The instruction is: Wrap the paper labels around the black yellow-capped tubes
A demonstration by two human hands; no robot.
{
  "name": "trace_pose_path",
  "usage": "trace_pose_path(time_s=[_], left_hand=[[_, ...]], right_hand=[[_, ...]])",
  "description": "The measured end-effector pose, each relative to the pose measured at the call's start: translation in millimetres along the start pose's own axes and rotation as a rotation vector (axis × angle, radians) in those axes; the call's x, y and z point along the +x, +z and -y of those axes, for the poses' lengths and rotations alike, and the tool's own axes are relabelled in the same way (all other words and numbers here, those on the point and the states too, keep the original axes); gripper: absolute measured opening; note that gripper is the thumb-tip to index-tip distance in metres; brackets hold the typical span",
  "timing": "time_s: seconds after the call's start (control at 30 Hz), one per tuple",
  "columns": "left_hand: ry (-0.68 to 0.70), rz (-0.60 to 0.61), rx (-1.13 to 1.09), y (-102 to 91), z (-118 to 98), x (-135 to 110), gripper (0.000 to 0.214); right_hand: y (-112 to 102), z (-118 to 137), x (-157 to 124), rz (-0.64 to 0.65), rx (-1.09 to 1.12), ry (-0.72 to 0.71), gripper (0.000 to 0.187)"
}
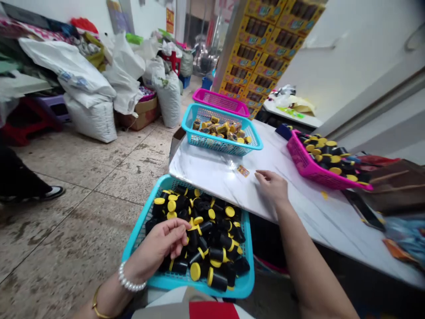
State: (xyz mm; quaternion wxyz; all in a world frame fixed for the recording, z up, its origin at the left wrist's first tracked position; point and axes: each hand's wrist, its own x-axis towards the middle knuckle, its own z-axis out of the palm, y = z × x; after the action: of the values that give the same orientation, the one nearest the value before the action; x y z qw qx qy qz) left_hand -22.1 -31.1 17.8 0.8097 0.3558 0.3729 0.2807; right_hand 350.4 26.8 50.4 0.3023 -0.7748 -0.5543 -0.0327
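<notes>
My left hand (168,239), with a bead bracelet at its wrist, hovers over a blue basket (247,283) on my lap. Many small black canisters (217,279) with yellow caps fill that basket. The thumb and fingers of this hand are pinched beside a yellow cap; whether they grip anything is unclear. Over the marble-patterned table (212,173) is my right hand (272,185), its fingers curled together and nothing distinct visible in them. Just left of its fingertips lies a small printed label (243,171).
Another blue basket (226,148) holds canisters with yellowish wraps. A pink basket (312,173) of black canisters stands right, near a phone (363,209). Yellow boxes (259,57) are stacked behind the table. White sacks (88,106) line the left floor, and a person's shoe (55,192) shows there.
</notes>
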Motion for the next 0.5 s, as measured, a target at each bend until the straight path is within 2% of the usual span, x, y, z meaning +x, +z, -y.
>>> trace_pose_path(time_s=[0.13,0.27,0.37,0.5], left_hand=[[0.013,-0.016,0.027,6.4,3,4,0.036],[0.041,-0.008,0.054,8.8,2,7,0.036],[0.071,-0.017,0.092,11.1,-3,7,0.036],[0.157,-0.112,0.185,18.7,-14,5,0.037]], right_hand=[[17,-8,35,0.096,0.022,-0.042,0.026],[20,-1,38,0.124,0.084,-0.098,0.016],[13,16,17,0.113,0.140,-0.122,0.018],[9,65,-39,0.128,0.335,-0.152,0.021]])
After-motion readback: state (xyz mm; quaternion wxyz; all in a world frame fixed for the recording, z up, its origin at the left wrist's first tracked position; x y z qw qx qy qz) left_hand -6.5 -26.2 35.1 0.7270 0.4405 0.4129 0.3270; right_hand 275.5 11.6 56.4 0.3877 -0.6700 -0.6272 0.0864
